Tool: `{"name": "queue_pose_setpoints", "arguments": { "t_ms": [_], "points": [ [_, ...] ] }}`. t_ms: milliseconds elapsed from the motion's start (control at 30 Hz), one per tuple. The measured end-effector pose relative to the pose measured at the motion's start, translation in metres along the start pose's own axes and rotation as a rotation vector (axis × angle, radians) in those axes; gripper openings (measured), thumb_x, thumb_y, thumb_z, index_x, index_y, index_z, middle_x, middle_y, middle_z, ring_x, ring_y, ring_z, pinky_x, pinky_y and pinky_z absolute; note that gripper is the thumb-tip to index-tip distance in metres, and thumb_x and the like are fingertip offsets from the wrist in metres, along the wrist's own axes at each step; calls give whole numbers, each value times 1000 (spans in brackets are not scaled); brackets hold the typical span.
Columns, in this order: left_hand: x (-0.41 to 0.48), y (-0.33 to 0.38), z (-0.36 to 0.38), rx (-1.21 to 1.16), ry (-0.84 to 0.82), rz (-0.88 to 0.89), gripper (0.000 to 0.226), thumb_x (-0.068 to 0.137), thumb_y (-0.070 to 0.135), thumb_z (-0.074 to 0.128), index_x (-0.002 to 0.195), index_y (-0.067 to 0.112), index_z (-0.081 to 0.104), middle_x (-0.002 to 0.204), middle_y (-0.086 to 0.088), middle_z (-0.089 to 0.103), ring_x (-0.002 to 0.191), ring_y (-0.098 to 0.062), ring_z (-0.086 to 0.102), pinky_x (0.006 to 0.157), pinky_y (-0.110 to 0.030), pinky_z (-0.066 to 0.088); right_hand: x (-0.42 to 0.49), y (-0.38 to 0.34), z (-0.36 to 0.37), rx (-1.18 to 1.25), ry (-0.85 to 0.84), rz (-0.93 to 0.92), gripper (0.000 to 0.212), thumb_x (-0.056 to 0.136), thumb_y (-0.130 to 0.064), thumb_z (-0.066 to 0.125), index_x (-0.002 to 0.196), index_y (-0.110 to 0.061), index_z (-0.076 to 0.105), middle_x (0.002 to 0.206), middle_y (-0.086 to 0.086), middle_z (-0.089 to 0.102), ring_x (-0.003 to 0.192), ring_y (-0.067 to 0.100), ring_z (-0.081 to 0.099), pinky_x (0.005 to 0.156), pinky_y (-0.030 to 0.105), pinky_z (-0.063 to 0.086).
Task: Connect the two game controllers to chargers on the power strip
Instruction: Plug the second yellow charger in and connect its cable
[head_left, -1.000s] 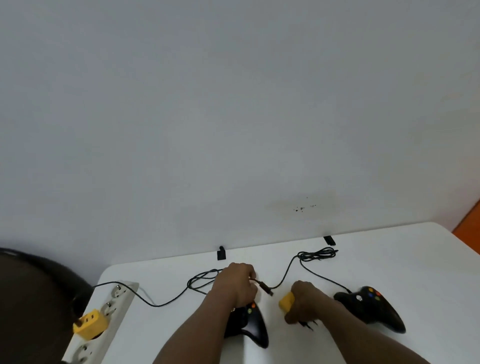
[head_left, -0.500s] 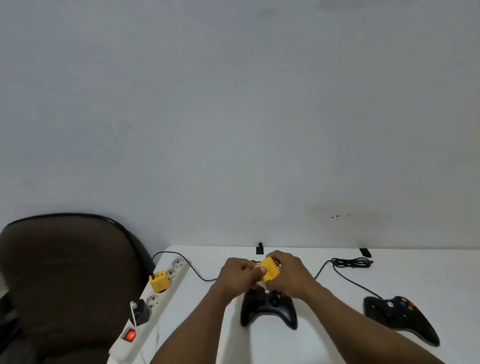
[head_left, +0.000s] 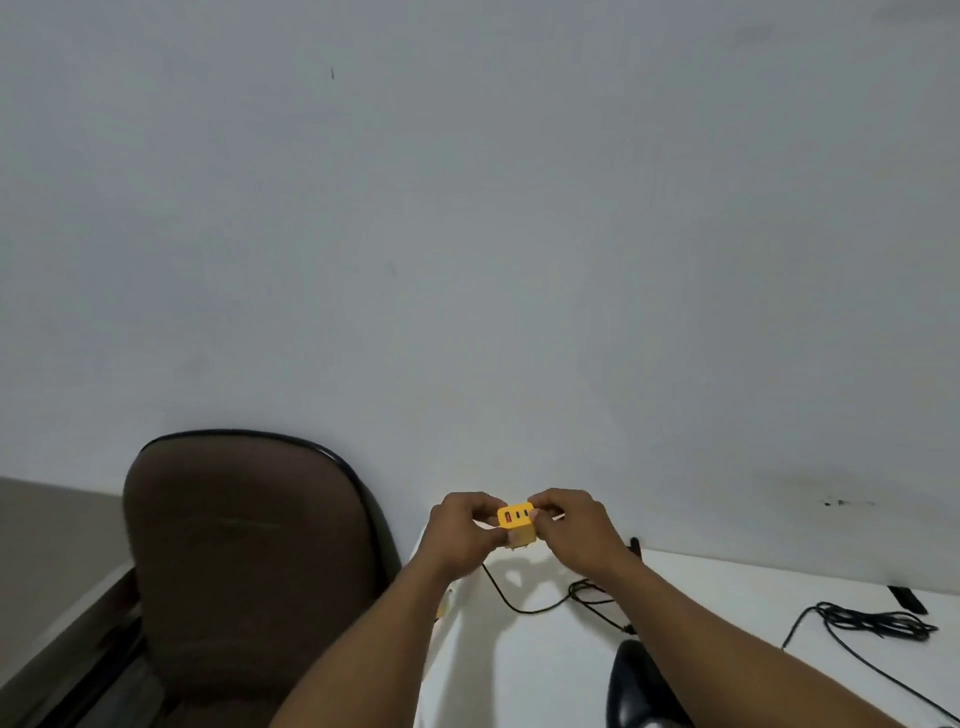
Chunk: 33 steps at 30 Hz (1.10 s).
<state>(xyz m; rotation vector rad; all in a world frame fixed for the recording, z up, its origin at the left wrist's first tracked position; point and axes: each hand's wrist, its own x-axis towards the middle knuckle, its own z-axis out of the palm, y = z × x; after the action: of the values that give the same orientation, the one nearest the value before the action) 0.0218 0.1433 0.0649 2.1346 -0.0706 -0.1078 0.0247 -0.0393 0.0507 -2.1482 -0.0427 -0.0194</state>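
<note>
The yellow charger is being held up off the bench between both hands, with its face of three small ports turned toward the camera. Its left edge is being pinched by the thumb and curled fingers of the left hand, and its right edge by those of the right hand. Half a second ago it was being held low, just above the controller; now it is being seen raised against the pale matte wall. The charger is a boxy block of smooth plastic. The rounded, glossy black controller is being partly covered by the right forearm. A thin black cable is being left looped on the smooth white bench beneath the hands, and a bundled cable farther right. At left, a padded brown chair with a dark shiny rim is being shown.
</note>
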Motion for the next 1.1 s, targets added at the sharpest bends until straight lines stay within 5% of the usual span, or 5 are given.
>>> {"name": "queue_pose_setpoints", "arguments": {
  "t_ms": [233, 667, 1100],
  "points": [
    [70, -44, -59, 80, -1, 14, 31, 71, 23, 87, 100, 23, 78, 94, 8, 76, 88, -8, 70, 88, -32, 57, 72, -25, 63, 4, 21, -12, 24, 90, -17, 56, 108, -21, 72, 104, -4, 70, 95, 15, 67, 87, 33, 55],
    [101, -122, -56, 214, -223, -99, 25, 71, 25, 88, 95, 21, 79, 90, 1, 77, 93, -17, 70, 86, -35, 56, 90, 6, 126, -119, -128, 141, 23, 85, -9, 55, 97, -15, 75, 97, 1, 73, 90, 18, 67, 82, 34, 56],
    [105, -135, -54, 177, -215, -99, 26, 73, 26, 88, 96, 20, 78, 90, 2, 76, 89, -17, 71, 84, -37, 60, 93, 3, 130, -124, -123, 176, 22, 87, -10, 58, 100, -12, 75, 100, 5, 73, 89, 21, 68, 80, 34, 57]
  ]
}}
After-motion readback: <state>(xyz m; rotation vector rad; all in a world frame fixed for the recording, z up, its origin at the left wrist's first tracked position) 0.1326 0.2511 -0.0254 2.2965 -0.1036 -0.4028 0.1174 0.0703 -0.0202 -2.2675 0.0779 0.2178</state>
